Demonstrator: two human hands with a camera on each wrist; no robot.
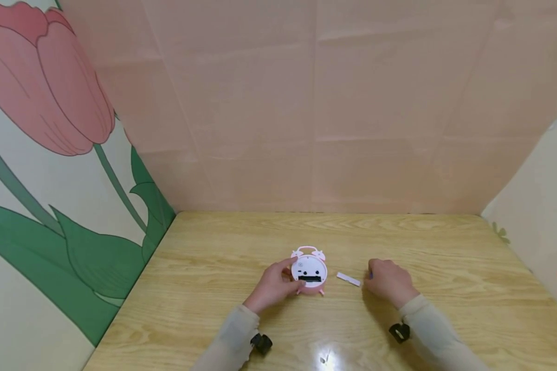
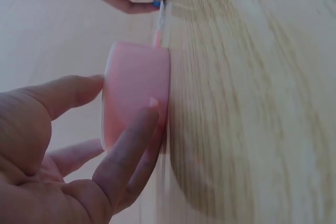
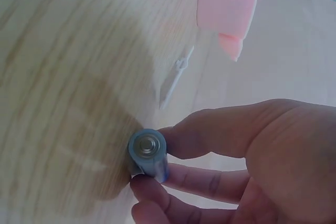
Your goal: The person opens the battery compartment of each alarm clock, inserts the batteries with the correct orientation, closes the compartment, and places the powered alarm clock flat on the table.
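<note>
A pink alarm clock (image 1: 312, 265) lies with its white back up on the table, its dark battery slot (image 1: 310, 279) uncovered. My left hand (image 1: 275, 284) holds the clock by its left side; in the left wrist view the fingers of that hand (image 2: 79, 150) curl round the pink body (image 2: 137, 87). To the right, a white battery cover (image 1: 348, 279) lies on the wood between the clock and my right hand (image 1: 392, 281). Between thumb and fingers, my right hand (image 3: 236, 166) pinches a battery (image 3: 148, 148) close to the tabletop, its metal end facing the right wrist camera.
The wooden table (image 1: 204, 257) meets a pinkish-brown backdrop (image 1: 306, 129) behind. A tulip-patterned panel (image 1: 51, 154) stands at the left and a pale panel with red petals (image 1: 538, 206) at the right. Both wrists wear dark camera straps.
</note>
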